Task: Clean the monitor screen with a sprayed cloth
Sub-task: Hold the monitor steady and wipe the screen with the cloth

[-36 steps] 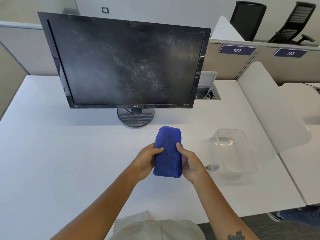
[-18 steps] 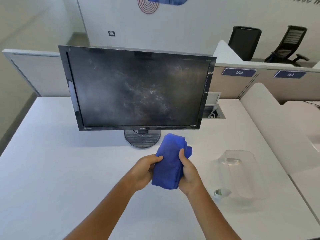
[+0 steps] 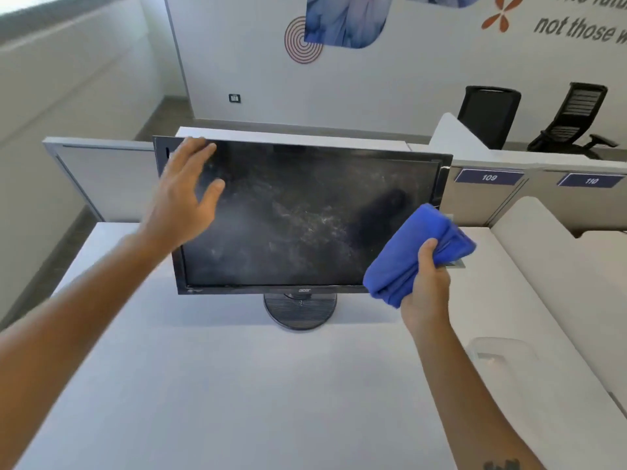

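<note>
A black monitor (image 3: pixel 298 215) stands on a round base (image 3: pixel 300 310) on the white desk; its dark screen is smeared with pale dusty marks. My left hand (image 3: pixel 185 198) is raised in front of the screen's upper left corner, fingers spread, holding nothing; whether it touches the frame is unclear. My right hand (image 3: pixel 425 283) grips a folded blue cloth (image 3: pixel 417 256) in front of the screen's lower right corner, covering that corner. I cannot tell if the cloth touches the glass.
A clear plastic tub (image 3: pixel 498 354) sits on the white desk (image 3: pixel 237 385) at the right. Low partitions labelled 109 (image 3: pixel 488 178) and 110 run behind. Two black office chairs (image 3: pixel 488 113) stand at the back right. A white divider (image 3: pixel 556 266) borders the right side.
My left hand let go of the cloth and rose to the monitor's upper left corner. My right hand carried the cloth up to the lower right of the screen. The view tilted upward.
</note>
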Tool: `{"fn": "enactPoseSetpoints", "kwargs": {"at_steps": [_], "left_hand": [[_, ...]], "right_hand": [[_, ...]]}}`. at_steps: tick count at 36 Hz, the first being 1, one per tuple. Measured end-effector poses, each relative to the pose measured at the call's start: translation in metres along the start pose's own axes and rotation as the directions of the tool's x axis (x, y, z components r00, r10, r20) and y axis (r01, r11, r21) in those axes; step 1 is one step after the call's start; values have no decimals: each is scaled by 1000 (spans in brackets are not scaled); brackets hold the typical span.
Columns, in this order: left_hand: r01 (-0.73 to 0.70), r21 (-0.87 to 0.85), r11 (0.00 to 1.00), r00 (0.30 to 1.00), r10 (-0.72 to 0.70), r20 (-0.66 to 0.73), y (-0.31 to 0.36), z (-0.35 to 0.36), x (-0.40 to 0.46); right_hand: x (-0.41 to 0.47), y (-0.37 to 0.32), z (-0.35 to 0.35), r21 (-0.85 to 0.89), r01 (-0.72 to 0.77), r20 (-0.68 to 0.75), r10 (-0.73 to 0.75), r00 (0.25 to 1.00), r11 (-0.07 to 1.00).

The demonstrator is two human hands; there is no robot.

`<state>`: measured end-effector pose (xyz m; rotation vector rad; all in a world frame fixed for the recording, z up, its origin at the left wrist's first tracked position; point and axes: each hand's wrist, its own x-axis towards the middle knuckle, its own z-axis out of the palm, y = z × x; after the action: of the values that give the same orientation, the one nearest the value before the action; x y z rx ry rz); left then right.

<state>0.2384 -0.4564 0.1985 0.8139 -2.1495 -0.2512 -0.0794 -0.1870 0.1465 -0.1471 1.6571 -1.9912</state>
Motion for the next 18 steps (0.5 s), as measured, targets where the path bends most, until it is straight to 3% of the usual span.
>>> {"fn": "enactPoseSetpoints", "kwargs": {"at_steps": [4,8,12,16,18], "left_hand": [[33,91,995,995,-41,89,-31,-32,44],[55,125,991,968,-84,238,-55,-50,70],[59,144,988,895,-116,430,-73,-52,82],[68,103,992,870,-110,480,-72,-56,84],[84,61,995,863,-104,495,-75,-56,86]], "right_hand": [[16,-18,24,-76,204,-192,-215,958,976],[43,-27,50,-221,373,-326,-429,843,901],[63,-25,80,-478,457,-321,-633,704,750],[61,-9,125,-509,473,-216,-638,739,720],[54,1,150,-624,474,-171,-701,692,621]]}}
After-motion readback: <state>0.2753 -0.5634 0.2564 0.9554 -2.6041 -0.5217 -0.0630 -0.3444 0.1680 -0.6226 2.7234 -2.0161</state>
